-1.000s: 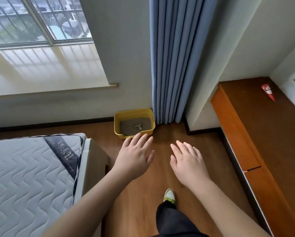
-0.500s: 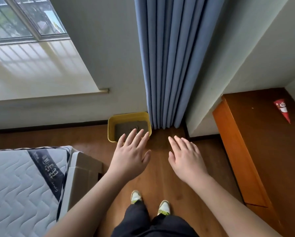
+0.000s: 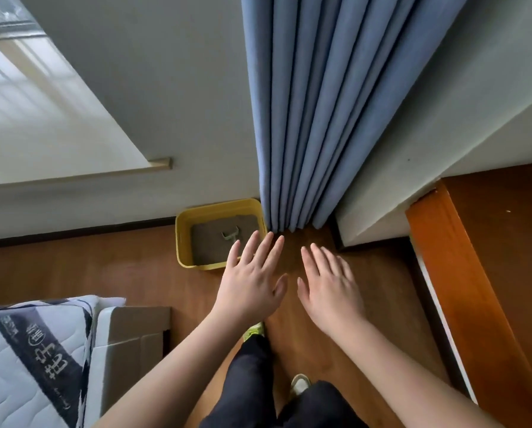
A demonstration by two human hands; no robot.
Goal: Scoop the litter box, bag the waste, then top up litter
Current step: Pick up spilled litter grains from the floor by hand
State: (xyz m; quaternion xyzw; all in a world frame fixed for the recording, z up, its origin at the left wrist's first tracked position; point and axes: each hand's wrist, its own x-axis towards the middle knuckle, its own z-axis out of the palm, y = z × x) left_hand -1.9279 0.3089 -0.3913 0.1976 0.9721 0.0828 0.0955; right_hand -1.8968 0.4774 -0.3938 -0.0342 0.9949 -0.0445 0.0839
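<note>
Wooden bedroom floor: a yellow litter box (image 3: 187, 242) at eleven o'clock; left hand (image 3: 250, 282) and right hand (image 3: 331, 290) spread, empty; reaching carelessly could spill litter.

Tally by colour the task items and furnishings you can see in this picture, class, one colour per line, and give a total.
Yellow: 1, the litter box
Pale green: 1, the scoop lying in the litter
Blue: 1, the curtain
Orange-brown: 1, the wooden cabinet
White with dark stripe: 1, the mattress
Total: 5

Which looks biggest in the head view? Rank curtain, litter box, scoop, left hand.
1. curtain
2. left hand and litter box look alike; the hand is nearer the camera, so no ranking.
3. scoop
</note>
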